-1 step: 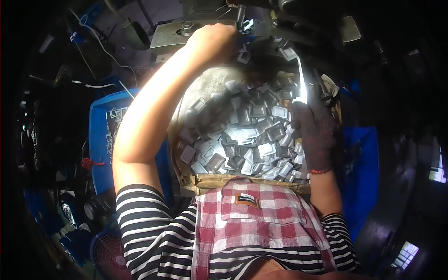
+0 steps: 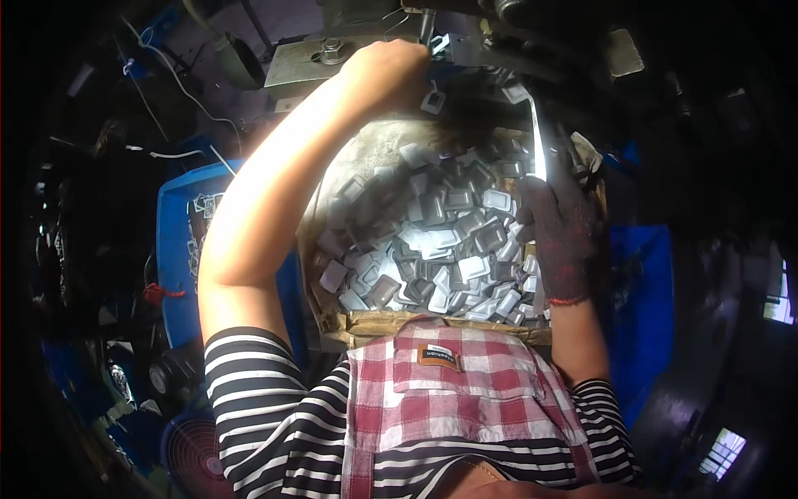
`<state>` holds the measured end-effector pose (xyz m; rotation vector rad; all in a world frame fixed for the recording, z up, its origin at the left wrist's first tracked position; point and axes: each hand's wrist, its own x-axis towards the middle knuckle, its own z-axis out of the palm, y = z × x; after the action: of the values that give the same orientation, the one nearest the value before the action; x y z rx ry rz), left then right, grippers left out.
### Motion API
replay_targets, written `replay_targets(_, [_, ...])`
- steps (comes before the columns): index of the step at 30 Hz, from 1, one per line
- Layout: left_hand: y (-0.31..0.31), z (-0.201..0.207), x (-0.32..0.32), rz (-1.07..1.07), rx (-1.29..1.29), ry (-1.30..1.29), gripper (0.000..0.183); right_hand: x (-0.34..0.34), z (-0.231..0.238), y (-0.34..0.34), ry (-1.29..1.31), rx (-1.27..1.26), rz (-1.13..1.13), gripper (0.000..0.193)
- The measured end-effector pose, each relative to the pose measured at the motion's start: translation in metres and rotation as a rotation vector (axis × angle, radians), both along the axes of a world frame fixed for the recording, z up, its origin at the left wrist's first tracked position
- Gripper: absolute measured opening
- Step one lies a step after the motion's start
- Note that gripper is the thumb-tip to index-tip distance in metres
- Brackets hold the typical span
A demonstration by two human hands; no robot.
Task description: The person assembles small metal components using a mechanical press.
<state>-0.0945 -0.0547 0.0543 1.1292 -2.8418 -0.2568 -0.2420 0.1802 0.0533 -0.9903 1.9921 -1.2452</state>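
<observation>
My bare left hand (image 2: 388,71) is raised at the machine's front, close to a metal rod (image 2: 427,27). Its fingers curl down into shadow, so what they hold is hidden. My right hand (image 2: 565,224), in a dark knitted glove, closes around long metal tweezers (image 2: 539,141). At the far tip of the tweezers is a small rectangular tray-shaped metal piece (image 2: 515,92); whether it is gripped is hard to tell. Below and between my hands, a lined carton (image 2: 432,323) holds a heap of similar grey metal pieces (image 2: 445,237). Another piece (image 2: 432,101) lies near my left fingers.
A machine plate with a large bolt (image 2: 332,51) is at the back left. Blue bins (image 2: 174,249) (image 2: 652,283) flank the carton; the left one holds thin metal frames (image 2: 204,208). A round fan (image 2: 193,445) sits at lower left. Loose cables (image 2: 187,91) hang behind.
My left hand has shifted very slightly to the right along the machine. My right hand and the tweezers stay nearly in place, and the heap is unchanged.
</observation>
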Motion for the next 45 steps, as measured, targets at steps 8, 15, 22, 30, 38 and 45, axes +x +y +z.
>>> replay_targets(8, [0.004, -0.026, 0.019, 0.194, 0.077, 0.329, 0.030, -0.008, -0.030, -0.041, 0.112, -0.086, 0.009, 0.039])
replay_targets(15, [0.055, -0.044, 0.082, -0.148, 0.509, 0.101, 0.036, -0.027, -0.068, -0.051, 0.625, -0.224, 0.015, 0.037])
replay_targets(22, [0.062, -0.062, 0.089, 0.299, 0.572, 0.442, 0.033, -0.010, -0.002, -0.013, 0.024, -0.039, -0.005, 0.048])
replay_targets(30, [0.062, -0.076, 0.059, 0.327, 1.132, 1.072, 0.023, 0.029, -0.007, 0.037, -0.271, 0.145, 0.181, 0.041])
replay_targets(38, [0.077, -0.075, 0.054, 0.370, 1.312, 1.162, 0.025, 0.031, -0.013, 0.035, -0.244, 0.155, 0.270, 0.041])
replay_targets(45, [0.064, -0.060, 0.088, 0.426, 0.750, 0.666, 0.034, 0.012, -0.032, 0.025, -0.016, 0.139, 0.245, 0.046])
